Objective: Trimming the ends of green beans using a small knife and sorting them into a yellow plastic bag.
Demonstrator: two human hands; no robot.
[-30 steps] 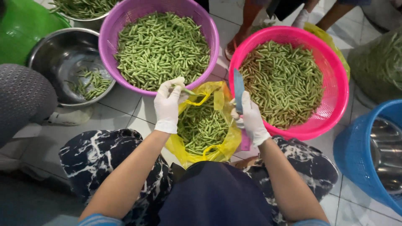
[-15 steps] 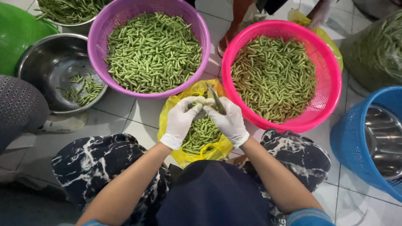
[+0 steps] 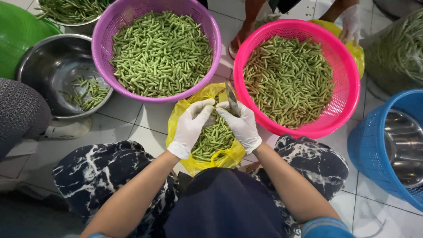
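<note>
While both gloved hands meet over the yellow plastic bag of green beans [image 3: 207, 145], the step in hand looks like trimming a single bean. Largest of all is the white tiled floor [image 3: 128, 119], where everything sits. Just beyond the yellow bag to its left stands the round purple plastic basket [image 3: 211, 53], heaped with cut green bean pieces; beyond the bag to its right stands the round pink plastic basket [image 3: 343, 110], also full. Far left of the bag a steel bowl [image 3: 35, 70] holds a few scraps. Directly above the bag, the left hand [image 3: 191, 125] pinches a bean between its fingertips, and the right hand [image 3: 241, 125] is curled around a small knife with a grey blade [image 3: 231, 99]. Next, I judge, the blade needs a steady bean and fingers kept clear.
</note>
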